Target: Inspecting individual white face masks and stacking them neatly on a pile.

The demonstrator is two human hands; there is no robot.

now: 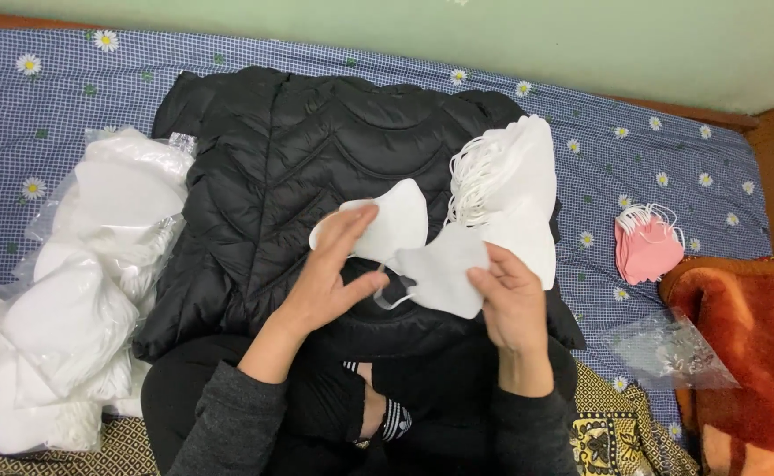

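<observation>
My left hand (332,280) holds one white face mask (389,222) by its lower edge, fingers pressed along it. My right hand (512,300) pinches a second white mask (442,275) at its right side; the two masks overlap in the middle, their ear loops hanging between them. Both hands hover over a black quilted jacket (290,167) spread on the bed. Just beyond my right hand lies a stack of white masks (515,189) with their ear loops bunched at the left.
Clear bags packed with white masks (78,291) sit at the left. A small pile of pink masks (644,247) lies at the right on the blue checked daisy sheet (669,167), near an empty clear bag (669,353) and an orange blanket (744,353).
</observation>
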